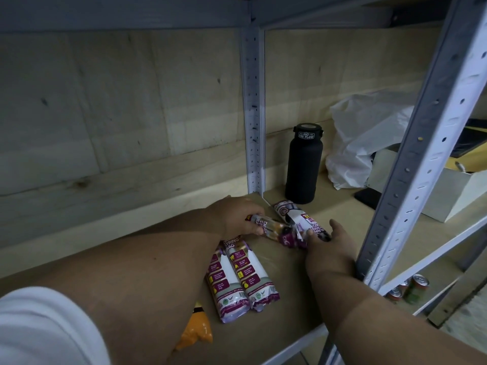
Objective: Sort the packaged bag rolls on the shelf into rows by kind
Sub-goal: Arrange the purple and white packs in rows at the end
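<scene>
Both arms reach forward over the wooden shelf board point(263, 335). The left hand point(234, 216) is at the back of the board, palm down, fingers and thumb curled round one end of a purple-and-white drawstring bag roll point(266, 229), which lies tilted across the board. The right hand point(325, 246) is just beside the grey slotted front upright point(411, 164); its thumb and fingers pinch the near end of a second roll point(303, 219), which points away toward the rear upright point(253, 111). The ends of the two held rolls meet between the hands — whether they touch cannot be told.

Count of bag rolls of the purple-and-white kind: four. Two are held as above; two more lie side by side, touching along their length, on the board under the left forearm — the left roll of the pair point(224, 288) and the right roll of the pair point(251, 277).

One orange packet point(197, 330) shows below the left forearm, mostly hidden.

In the next bay: one black insulated bottle point(304, 167), upright; one white plastic bag point(366, 138); one white box point(458, 196). Several cans point(416, 288) stand on the lower shelf.
</scene>
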